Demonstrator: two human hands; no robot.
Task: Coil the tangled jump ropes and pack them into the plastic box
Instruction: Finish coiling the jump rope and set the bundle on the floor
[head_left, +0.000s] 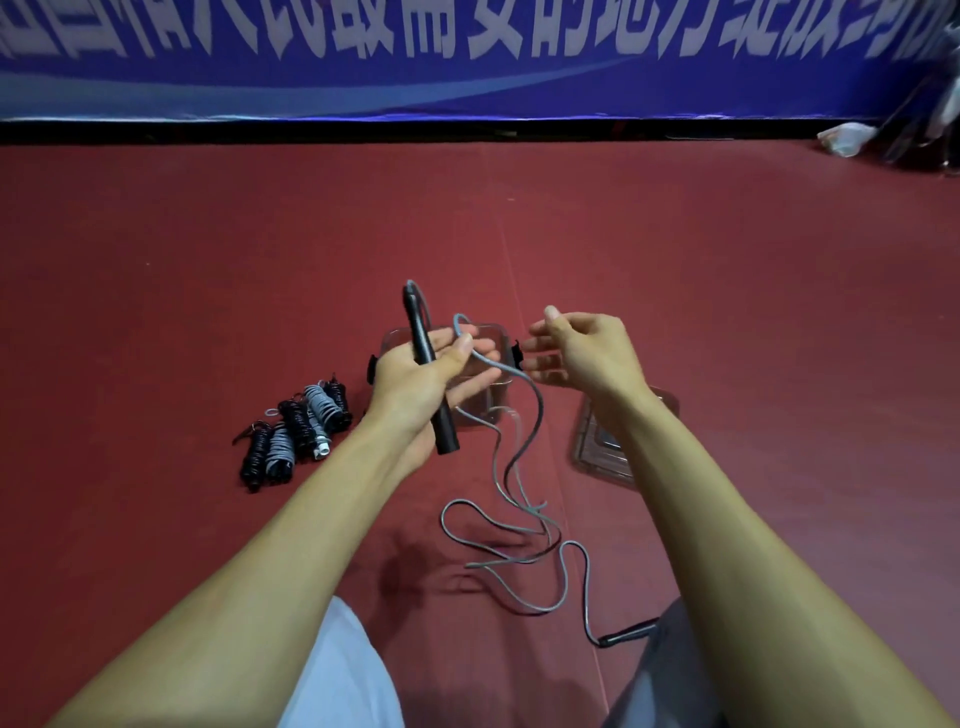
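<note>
Grey jump rope (524, 431): handle (445, 431) is clasped by the left grip (415, 382) over the plastic box (498, 338), presumably as winding core; right grip (582, 353) is held spread, empty, right of the box, awaiting slack.

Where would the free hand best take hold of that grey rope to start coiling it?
Probably the hanging stretch of the grey rope just below the left hand, which grips the black handle. There it dangles as a single free strand beside the open right hand, so come from the right. Lower down it lies in crossing loops on the floor.
</note>
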